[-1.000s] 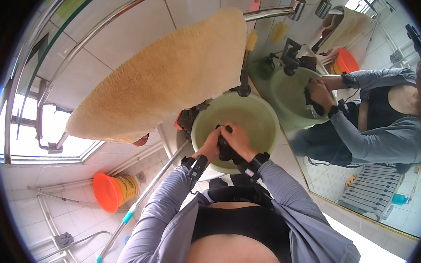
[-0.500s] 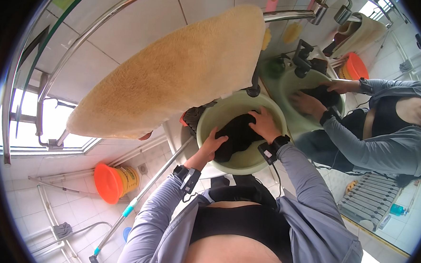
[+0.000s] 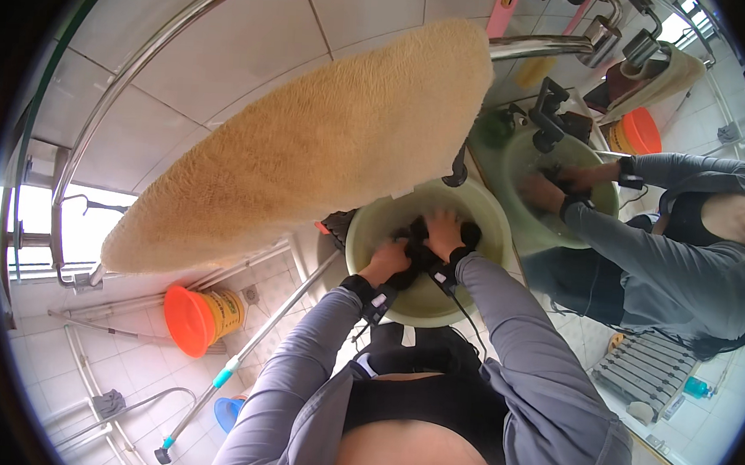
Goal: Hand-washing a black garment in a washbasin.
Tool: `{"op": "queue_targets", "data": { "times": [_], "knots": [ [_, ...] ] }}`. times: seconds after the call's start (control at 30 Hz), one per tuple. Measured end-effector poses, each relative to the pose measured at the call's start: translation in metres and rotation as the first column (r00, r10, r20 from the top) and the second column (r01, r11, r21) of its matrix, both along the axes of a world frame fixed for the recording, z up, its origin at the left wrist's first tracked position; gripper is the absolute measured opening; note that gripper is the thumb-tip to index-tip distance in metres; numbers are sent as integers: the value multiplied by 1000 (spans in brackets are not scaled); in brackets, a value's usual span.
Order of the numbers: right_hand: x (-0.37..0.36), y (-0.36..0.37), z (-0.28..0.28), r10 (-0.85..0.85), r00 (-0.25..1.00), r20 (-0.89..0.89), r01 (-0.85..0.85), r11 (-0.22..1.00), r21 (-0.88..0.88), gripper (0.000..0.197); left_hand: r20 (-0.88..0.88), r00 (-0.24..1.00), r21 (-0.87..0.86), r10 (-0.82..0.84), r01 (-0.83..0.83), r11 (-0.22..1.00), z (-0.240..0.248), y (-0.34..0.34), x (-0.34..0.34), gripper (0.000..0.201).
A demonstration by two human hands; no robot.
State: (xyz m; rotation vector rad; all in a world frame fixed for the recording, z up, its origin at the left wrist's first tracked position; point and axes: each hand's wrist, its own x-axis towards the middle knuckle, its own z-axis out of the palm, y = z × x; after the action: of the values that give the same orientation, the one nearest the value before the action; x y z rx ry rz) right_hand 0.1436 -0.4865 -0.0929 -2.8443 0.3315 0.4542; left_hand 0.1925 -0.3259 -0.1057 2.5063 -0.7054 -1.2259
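A pale green basin (image 3: 501, 231) holds cloudy water and a dark, wet piece of black cloth (image 3: 423, 257), bunched up in the middle. Both my hands are down in the basin on this cloth. My left hand (image 3: 385, 263) is closed on its left part, fingertips partly hidden in the folds. Further right and a bit farther away, my right hand (image 3: 443, 234) grips the cloth, which bulges out on either side of it; its fingertips are blurred by the water. Each wrist wears a black band with a small device, close to the basin's near rim.
A beige towel (image 3: 309, 153) hangs from a metal rail (image 3: 542, 46) over the far left side. The mirror (image 3: 555, 284) at right reflects my arms and the basin. An orange-rimmed yellow bucket (image 3: 191, 321), a long pole (image 3: 257, 340) and a blue basin (image 3: 228, 412) are lower left.
Both hands have moved closer together and deeper into the basin. The black cloth, spread wider before, is now bunched between and under them.
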Motion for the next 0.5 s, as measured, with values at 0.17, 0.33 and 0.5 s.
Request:
{"op": "queue_targets", "data": {
  "times": [0.17, 0.33, 0.5],
  "knots": [
    [-8, 1, 8, -299, 940, 165, 114, 730, 674, 56, -808, 428, -335, 405, -899, 283, 21, -11, -2, 53],
    [-35, 57, 111, -248, 922, 298, -20, 737, 676, 48, -565, 822, -805, 66, -567, 175, 46, 24, -5, 52],
    [-39, 72, 137, -296, 853, 430, -36, 789, 613, 36, -963, -79, -55, -259, -881, 470, 63, 17, 14, 41]
  ]
}}
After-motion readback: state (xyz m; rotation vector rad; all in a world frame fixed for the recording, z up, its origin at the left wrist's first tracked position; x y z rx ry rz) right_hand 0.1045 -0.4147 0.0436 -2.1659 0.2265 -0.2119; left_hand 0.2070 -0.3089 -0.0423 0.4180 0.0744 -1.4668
